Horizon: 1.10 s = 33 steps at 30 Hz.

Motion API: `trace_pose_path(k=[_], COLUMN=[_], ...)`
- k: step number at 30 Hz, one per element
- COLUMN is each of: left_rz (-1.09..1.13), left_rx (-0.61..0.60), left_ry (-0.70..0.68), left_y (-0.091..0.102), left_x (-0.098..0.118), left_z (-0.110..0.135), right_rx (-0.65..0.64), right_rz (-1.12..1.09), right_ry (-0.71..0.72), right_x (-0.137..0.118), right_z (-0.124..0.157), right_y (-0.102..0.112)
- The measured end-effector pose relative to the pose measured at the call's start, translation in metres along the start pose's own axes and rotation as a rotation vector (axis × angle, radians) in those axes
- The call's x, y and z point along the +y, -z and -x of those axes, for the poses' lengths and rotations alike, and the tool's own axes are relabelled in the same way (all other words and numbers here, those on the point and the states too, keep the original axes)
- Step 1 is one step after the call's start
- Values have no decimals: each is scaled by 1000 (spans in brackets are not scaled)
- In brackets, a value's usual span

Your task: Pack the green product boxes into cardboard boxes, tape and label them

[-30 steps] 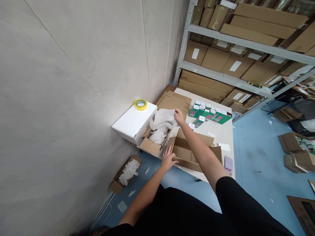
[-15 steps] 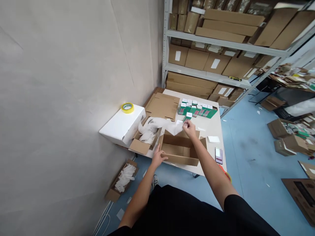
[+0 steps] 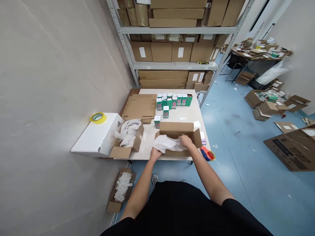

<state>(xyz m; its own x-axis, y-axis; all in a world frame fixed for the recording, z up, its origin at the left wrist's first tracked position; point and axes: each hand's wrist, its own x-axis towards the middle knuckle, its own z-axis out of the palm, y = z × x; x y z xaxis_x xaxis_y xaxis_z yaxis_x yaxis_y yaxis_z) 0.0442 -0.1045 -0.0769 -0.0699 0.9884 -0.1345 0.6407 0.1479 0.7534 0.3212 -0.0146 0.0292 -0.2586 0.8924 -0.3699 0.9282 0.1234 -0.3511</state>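
Observation:
An open cardboard box (image 3: 176, 128) stands at the near edge of the white table (image 3: 187, 115). A sheet of white packing paper (image 3: 166, 143) lies across the box's near side. My left hand (image 3: 155, 153) is closed on the paper's left corner at the box's near left edge. My right hand (image 3: 186, 141) presses the paper down inside the box, fingers curled on it. A second smaller box (image 3: 128, 141) to the left holds more crumpled white paper (image 3: 128, 131).
Several green and white product boxes (image 3: 172, 101) stand at the table's far side, beside flattened cardboard (image 3: 140, 107). A yellow tape roll (image 3: 98, 117) sits on a white foam box (image 3: 95, 137). A tape dispenser (image 3: 207, 153) lies at the table's right corner. Shelving with cartons (image 3: 172, 49) stands behind.
My right hand has carried the paper sheet from the left box over into the open box. My left hand moved from the box's edge onto the paper. The view swung right.

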Motion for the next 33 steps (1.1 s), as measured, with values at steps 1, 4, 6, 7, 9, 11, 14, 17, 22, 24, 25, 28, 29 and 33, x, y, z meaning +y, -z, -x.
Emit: trace_pose_path(k=[1,4,6,7,9,11,14,17,22,24,25,28,29,33], left_rz=[6,36,15,-10,-52,-44,21,44,11,-20,-41,-133,-168,-172], left_rx=[2,15,-10,-27,-45,-36,-21,-27,-79,-76,-68,-57,-58,-68], left_ry=[33,64,54,52,33,-15,-76,-72,-74,-79,-80,-68,-66,-107], left_y=[-7,-21,-24,-24,-23,-22,-21,-20,-26,-30,-32,-32,-30,-12], left_x=[5,16,22,24,30,34,37,39,52,60,64,70,71,67], left_z=[-4,-15,-22,-25,-29,-30,-27,-20,-23,-29,-32,-39,-40,-46], right_rx=[62,265,360,393,401,310,62,-89,203,274,285,262,251,235], right_rz=[-19,-111,-174,-199,-235,-246,-209,-247,-492,-591,-654,-856,-915,-1135], right_ry=[-6,2,20,44,150,292,289,98,133,151,141,104,98,95], right_x=[11,42,56,59,60,57,58,72,90,83,78,61,55,30], right_z=[6,31,47,53,61,62,53,44,34,30,28,18,14,-7], right_y=[5,19,24,24,19,8,-9,-17,-15,-14,-14,-13,-11,2])
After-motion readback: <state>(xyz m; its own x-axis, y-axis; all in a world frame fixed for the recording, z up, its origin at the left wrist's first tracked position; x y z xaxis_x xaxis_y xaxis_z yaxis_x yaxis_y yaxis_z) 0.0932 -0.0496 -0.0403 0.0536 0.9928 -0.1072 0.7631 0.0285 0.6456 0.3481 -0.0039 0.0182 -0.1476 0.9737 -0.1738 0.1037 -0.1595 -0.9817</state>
